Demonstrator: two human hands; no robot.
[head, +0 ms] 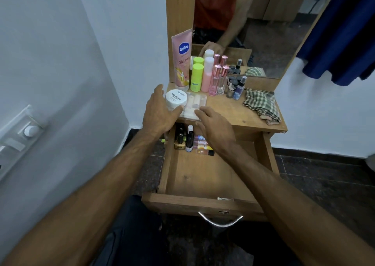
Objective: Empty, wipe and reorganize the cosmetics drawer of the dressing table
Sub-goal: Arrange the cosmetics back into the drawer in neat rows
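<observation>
The drawer [203, 176] stands pulled out at lower centre of the frame. Most of its floor is bare; a small cluster of bottles [190, 139] lies at its far end, under the tabletop edge. Judged from this layout, the work is in the reorganizing stage: some items are back inside, most are not.

On the tabletop [233, 111], at centre frame, the remaining stock waits: a pink lotion tube [181, 59], two green-capped bottles [197, 75], a pink bottle [208, 75], clear perfume bottles [218, 79] and small dark vials [236, 87]. A checked cloth [260, 106] lies at the right edge.

The left hand [160, 111] is spread wide, thumb and fingers bracketing the white nail polish jar [176, 100]; a closed grip is not evident. The right hand [215, 125] lies with relaxed fingers, fingertips on the clear plastic case [194, 105]. Both items sit at the front left tabletop edge, just above the open drawer.

Clearance: the near drawer floor gives ample room for lowering items. The drawer side walls and the overhanging tabletop edge restrict access to the far end.
</observation>
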